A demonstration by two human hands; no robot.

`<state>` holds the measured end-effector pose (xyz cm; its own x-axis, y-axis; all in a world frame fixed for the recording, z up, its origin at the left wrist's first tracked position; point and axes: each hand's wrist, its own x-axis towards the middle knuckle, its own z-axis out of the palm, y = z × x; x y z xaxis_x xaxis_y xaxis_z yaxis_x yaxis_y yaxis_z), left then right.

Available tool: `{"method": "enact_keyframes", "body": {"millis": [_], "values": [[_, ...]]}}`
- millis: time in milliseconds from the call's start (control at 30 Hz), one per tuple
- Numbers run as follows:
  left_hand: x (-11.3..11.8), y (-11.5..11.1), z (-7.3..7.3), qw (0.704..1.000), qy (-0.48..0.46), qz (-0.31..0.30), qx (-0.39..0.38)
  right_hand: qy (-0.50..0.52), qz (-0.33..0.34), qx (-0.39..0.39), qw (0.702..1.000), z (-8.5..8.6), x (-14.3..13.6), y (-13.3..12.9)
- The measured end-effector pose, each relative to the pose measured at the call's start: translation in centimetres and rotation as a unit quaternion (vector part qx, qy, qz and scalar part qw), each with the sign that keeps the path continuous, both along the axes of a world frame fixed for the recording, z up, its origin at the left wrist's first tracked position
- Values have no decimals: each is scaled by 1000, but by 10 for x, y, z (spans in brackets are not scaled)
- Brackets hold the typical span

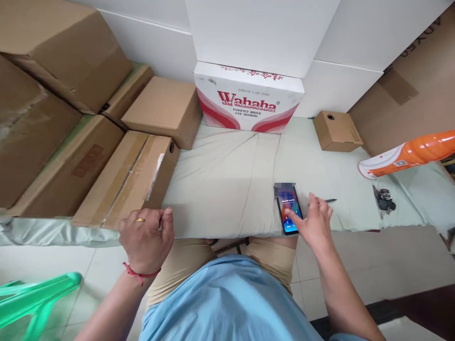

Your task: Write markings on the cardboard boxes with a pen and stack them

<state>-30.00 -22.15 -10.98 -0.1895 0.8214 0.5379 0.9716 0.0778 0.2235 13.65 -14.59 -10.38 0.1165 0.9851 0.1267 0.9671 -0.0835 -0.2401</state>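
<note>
A smartphone (289,213) lies face up on the cloth-covered table, its lit screen showing what looks like a lock-screen keypad. The thumb of my right hand (316,219) is over the screen, touching it or just above it. The other fingers of that hand are partly bent and apart beside the phone, holding nothing. A thin dark pen (330,201) lies past the fingertips, partly hidden by them. My left hand (147,234), with a ring and a red string at the wrist, is closed in a fist at the table's front edge, near a taped cardboard box (124,175); nothing shows in it.
Several cardboard boxes (71,52) are stacked at left. A white and red Wahaha carton (249,102) stands against the wall. On the right are a small brown box (336,130), an orange and white bottle (408,154) and keys (384,199). A green stool (42,293) is at lower left.
</note>
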Motion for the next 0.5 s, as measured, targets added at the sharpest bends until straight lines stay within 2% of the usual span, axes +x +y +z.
{"method": "enact_keyframes", "body": {"millis": [67, 167, 300, 400, 500], "values": [[3, 5, -4, 1000, 0, -4, 8, -7, -9, 51, 999, 19, 25, 35], [16, 12, -7, 998, -31, -49, 19, -27, -46, 87, 995, 52, 62, 105], [38, 23, -18, 991, -47, -119, -44, -16, -129, 21, 991, 81, 91, 194], [45, 30, -29, 992, -9, -106, -68, 10, -151, -44, 987, 90, 103, 243], [46, 31, -33, 994, 40, -86, -54, 15, -161, -116, 980, 93, 115, 281]]}}
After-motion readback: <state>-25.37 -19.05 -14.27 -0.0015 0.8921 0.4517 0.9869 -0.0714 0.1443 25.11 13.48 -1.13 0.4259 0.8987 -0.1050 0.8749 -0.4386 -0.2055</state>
